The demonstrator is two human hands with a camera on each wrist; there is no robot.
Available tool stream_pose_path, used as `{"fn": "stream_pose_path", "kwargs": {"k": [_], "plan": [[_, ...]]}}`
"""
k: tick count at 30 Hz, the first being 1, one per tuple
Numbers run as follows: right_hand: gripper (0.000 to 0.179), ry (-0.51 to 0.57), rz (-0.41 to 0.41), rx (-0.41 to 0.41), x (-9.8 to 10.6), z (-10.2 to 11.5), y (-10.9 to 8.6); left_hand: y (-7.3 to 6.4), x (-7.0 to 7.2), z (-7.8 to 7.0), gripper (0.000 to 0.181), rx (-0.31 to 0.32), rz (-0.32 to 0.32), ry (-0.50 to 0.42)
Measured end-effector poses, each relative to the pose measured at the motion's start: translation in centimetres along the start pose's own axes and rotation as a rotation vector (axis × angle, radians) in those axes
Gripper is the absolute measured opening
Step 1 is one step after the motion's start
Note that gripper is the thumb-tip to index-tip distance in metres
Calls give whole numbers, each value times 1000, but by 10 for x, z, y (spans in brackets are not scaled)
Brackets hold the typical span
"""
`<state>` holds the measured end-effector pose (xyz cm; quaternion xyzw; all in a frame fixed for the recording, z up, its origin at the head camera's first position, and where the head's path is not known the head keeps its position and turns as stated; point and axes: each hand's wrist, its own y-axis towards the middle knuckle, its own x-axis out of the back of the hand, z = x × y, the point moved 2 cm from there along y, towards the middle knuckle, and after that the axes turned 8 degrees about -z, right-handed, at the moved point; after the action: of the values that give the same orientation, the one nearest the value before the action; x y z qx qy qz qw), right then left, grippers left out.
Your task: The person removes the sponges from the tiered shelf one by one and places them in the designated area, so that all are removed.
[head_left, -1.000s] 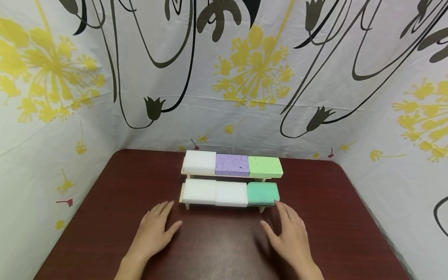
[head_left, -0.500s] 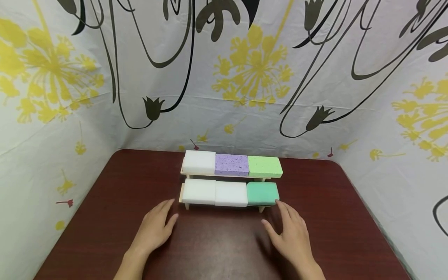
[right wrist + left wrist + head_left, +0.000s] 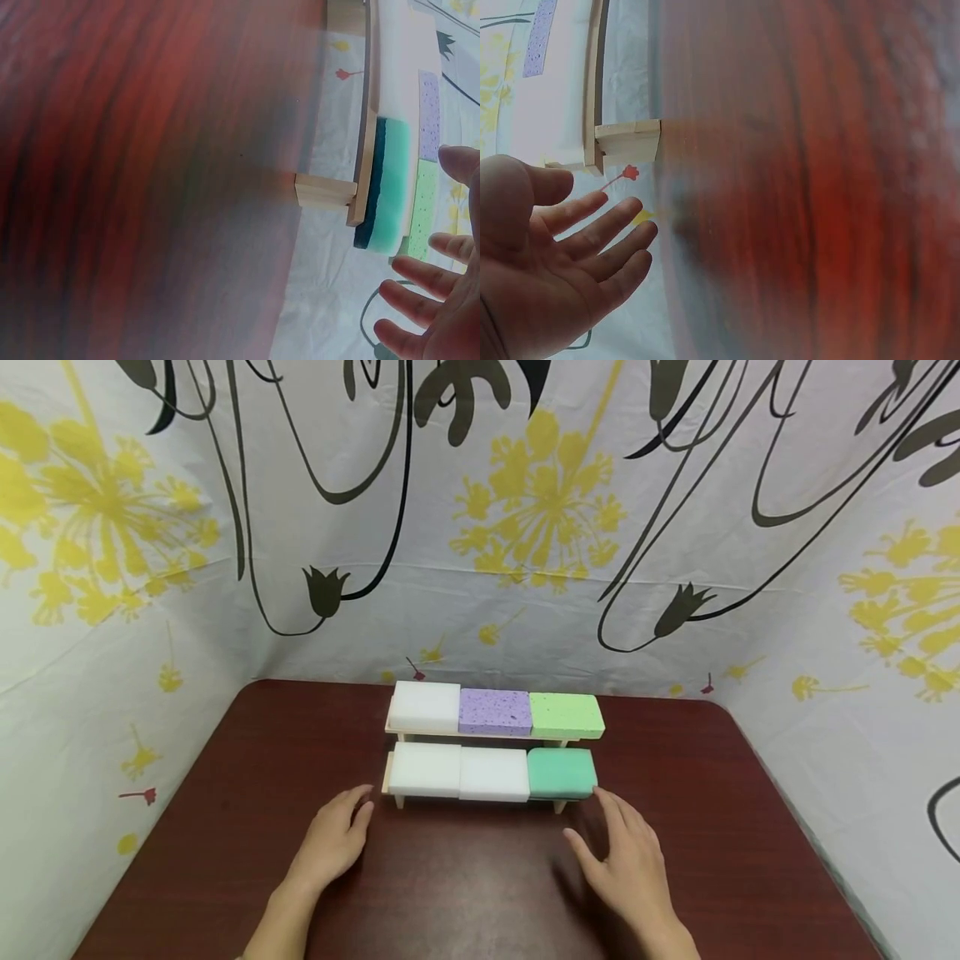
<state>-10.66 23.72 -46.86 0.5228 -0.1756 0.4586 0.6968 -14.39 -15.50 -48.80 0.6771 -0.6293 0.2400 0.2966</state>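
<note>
Sponge blocks [image 3: 493, 775], six in two rows, sit on low pale wooden racks [image 3: 362, 176] between and just ahead of both sets of fingers. From where I stand, the left hand [image 3: 330, 839] comes first, its fingers loosely extended and slightly parted, just beside the front rack's left end. Rightward from those fingertips, each row begins with smooth white; next, more white in front and a speckled purple block [image 3: 495, 713] behind; then a teal block [image 3: 562, 773], dark underneath, with a speckled lime block [image 3: 567, 717] behind, both overhanging the wood. The right hand [image 3: 626, 864], fingers spread, lies by the teal corner; I cannot tell whether they touch. Dark red tabletop [image 3: 465, 877] stretches between the hands and outward past both; its far edge runs behind the racks, near flower-printed cloth [image 3: 420, 527].
</note>
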Motion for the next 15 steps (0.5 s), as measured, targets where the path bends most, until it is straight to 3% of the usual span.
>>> {"fn": "stream_pose_path", "kwargs": {"k": [15], "plan": [[67, 28, 20, -30, 1, -6, 5, 6, -1, 3, 37, 98, -47, -89]]}}
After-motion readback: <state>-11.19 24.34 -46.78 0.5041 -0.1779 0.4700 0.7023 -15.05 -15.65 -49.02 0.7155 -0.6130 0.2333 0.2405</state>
